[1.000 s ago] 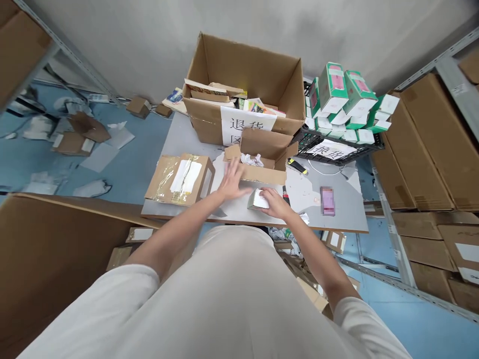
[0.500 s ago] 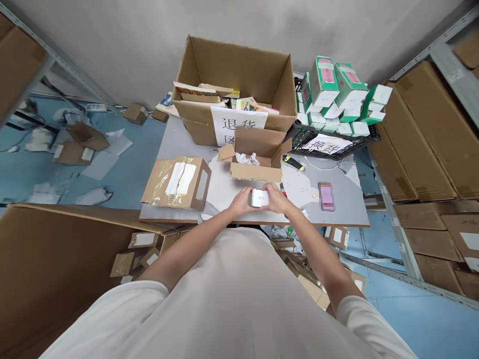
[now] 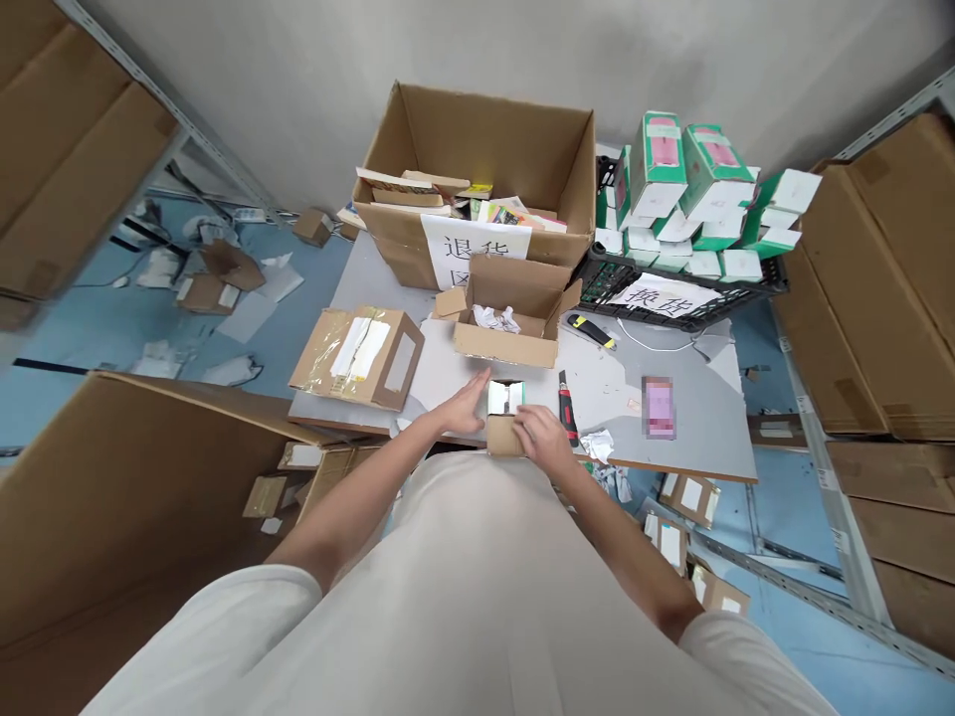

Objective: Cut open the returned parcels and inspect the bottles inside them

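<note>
A small white-and-green box [image 3: 506, 396] stands at the front edge of the table with its top open. The lid's brown inner side [image 3: 504, 438] is folded toward me. My right hand [image 3: 546, 438] has its fingers bent and pinching the right edge of that lid. My left hand [image 3: 464, 404] is at the box's left side, with fingers and thumb apart. Just beyond lies an open carton [image 3: 507, 346] with crumpled white paper [image 3: 495, 318] in it. To the right of my right hand is a red-and-black utility knife [image 3: 568, 410].
A taped carton [image 3: 350, 393] sits on the left. Behind stands a large carton of books [image 3: 388, 239]. A black crate [image 3: 597, 283] holds several green-and-white boxes. On the right lie a yellow-and-black cutter [image 3: 592, 331], a pink pixelated item [image 3: 660, 408] and crumpled paper [image 3: 597, 445].
The small box, held closed between both hands before, has its lid open toward me. My left hand has spread, and my right hand is on the lid. The view has shifted slightly.
</note>
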The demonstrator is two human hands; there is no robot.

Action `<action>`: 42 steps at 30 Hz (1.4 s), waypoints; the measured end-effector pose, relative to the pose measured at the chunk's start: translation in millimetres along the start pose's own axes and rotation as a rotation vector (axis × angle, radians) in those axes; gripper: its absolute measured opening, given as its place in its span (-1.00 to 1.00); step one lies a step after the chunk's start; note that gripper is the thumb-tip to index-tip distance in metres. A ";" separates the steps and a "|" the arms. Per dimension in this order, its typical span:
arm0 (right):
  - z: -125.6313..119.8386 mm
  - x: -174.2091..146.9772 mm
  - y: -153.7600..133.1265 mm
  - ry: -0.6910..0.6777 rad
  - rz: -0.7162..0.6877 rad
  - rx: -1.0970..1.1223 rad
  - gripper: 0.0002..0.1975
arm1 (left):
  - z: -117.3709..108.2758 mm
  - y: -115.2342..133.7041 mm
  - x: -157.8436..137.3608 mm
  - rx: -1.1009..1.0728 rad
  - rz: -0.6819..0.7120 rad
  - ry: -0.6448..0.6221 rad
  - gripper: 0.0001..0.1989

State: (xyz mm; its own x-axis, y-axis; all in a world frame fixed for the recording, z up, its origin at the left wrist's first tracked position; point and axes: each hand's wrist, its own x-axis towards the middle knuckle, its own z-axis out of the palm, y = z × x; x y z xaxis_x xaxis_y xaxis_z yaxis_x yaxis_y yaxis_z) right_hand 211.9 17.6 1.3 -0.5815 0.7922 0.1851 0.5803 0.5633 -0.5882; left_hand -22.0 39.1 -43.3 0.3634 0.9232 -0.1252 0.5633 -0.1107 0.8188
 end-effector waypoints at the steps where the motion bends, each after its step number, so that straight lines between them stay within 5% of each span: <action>1: -2.8 7.9 2.0 -0.017 0.034 -0.006 -0.77 | -1.2 3.2 -4.4 -0.013 -0.022 0.006 -0.06; 4: -12.4 32.1 9.2 -0.129 0.043 -0.018 -0.58 | 0.3 23.6 -10.5 -0.033 -0.081 0.110 -0.21; 8: -20.5 50.8 20.1 -0.246 0.010 -0.020 -0.44 | 8.7 54.5 1.1 0.116 -0.134 0.341 -0.15; 14: -23.7 60.9 27.5 -0.309 0.111 0.041 -0.36 | 12.0 65.4 15.7 0.167 -0.206 0.284 -0.43; 21: -17.0 46.8 45.5 -0.106 0.196 0.419 -0.50 | 5.4 54.5 7.0 0.145 -0.095 0.437 -0.52; 26: 1.8 23.6 57.8 -0.004 0.316 0.739 -0.51 | 16.0 39.7 -2.5 0.249 0.071 0.250 -0.52; 31: -0.2 22.2 55.1 0.036 0.278 0.454 -0.56 | 31.2 32.7 -0.6 0.192 0.031 0.249 0.07; 38: -19.1 37.4 34.2 -0.049 0.142 0.085 -0.57 | 33.0 20.9 12.8 0.079 -0.015 0.293 -0.01; 42: -19.2 50.0 12.4 -0.126 0.220 -0.087 -0.60 | 38.1 18.3 15.0 0.091 -0.025 0.317 -0.06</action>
State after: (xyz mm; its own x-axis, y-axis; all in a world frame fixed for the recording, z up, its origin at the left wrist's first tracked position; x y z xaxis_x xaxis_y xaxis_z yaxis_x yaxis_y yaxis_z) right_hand 200.9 68.7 18.3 -0.4994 0.8653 -0.0428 0.7441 0.4031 -0.5328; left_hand 22.1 36.9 -51.5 0.1075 0.9930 0.0479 0.6385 -0.1059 0.7623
